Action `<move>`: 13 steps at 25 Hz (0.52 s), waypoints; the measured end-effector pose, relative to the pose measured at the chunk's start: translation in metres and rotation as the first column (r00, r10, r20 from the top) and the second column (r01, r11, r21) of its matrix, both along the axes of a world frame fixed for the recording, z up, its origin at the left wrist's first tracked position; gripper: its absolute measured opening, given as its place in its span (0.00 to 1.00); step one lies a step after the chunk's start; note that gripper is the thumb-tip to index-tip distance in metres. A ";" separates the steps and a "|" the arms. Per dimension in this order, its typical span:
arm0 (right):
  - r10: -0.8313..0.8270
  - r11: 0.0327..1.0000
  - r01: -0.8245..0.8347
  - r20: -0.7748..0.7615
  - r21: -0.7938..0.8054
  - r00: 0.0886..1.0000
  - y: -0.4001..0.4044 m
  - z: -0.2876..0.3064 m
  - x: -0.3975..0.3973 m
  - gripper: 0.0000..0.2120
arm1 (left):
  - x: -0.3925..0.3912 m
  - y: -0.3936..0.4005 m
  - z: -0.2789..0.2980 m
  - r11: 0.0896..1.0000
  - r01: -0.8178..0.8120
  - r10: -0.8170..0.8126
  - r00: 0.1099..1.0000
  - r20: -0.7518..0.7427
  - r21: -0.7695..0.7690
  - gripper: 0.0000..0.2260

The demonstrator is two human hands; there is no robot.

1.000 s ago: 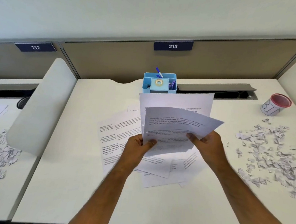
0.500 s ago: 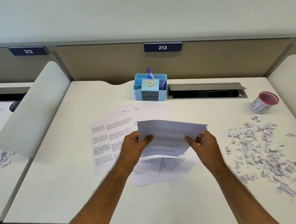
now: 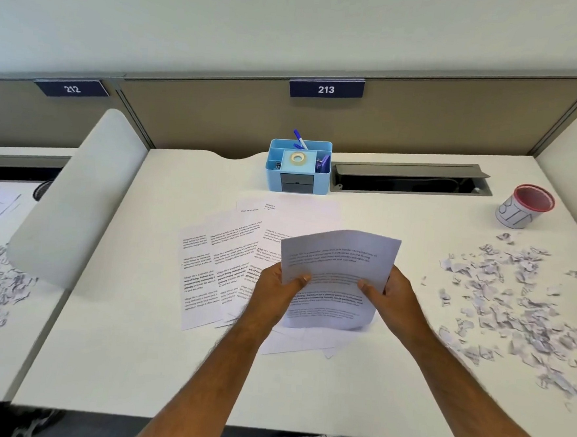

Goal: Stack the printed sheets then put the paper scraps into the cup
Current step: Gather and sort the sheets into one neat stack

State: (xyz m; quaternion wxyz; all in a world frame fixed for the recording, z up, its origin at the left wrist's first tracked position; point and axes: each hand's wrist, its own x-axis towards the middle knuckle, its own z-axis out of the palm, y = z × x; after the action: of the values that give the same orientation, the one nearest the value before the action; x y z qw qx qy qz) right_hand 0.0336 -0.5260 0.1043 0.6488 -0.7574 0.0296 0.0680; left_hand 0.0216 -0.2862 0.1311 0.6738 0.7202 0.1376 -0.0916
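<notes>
**Squaring the gathered sheets before taking up the rest**

The left hand (image 3: 277, 291) and the right hand (image 3: 389, 295) each pinch a side edge of the held sheets (image 3: 338, 273), thumbs on top and fingers curled beneath. The bundle sags in the middle, above the loose printed sheets (image 3: 215, 268) fanned out on the bench (image 3: 154, 362).

To do this step well, I judge the bundle should be tapped on its long edge against the bench so the edges align, with a light grip so that the sheets can slip level. It should then be laid on one of the spread pages and the others drawn in one at a time, not scooped, since overlapping corners are likely to fold.

The paper scraps (image 3: 513, 302) lie scattered to the right, well apart from the sheets. The paper cup marked BIN (image 3: 523, 207) stands beyond them, near the bench's far right corner. A careless sweep of the right forearm could scatter the scraps.
</notes>
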 end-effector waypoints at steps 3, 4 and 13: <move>0.004 1.000 -0.004 0.001 0.016 1.000 -0.007 0.000 0.001 0.15 | 0.002 -0.008 0.004 1.000 -0.028 0.028 1.000 0.004 -0.004 0.07; 0.010 1.000 -0.010 0.002 0.028 1.000 -0.011 0.000 0.002 0.16 | 0.004 -0.011 0.005 0.999 -0.040 0.040 0.999 0.003 -0.011 0.07; -0.002 1.000 0.001 -0.029 -0.018 1.000 -0.034 -0.014 0.009 0.13 | 0.020 -0.022 0.003 0.997 -0.054 0.054 0.999 -0.002 -0.056 0.12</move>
State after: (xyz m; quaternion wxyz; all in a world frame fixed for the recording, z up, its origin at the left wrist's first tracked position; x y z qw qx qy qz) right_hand 0.0426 -0.5603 0.0902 0.6415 -0.7621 0.0401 0.0782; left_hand 0.0419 -0.3078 0.1338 0.6960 0.6969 0.1546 -0.0776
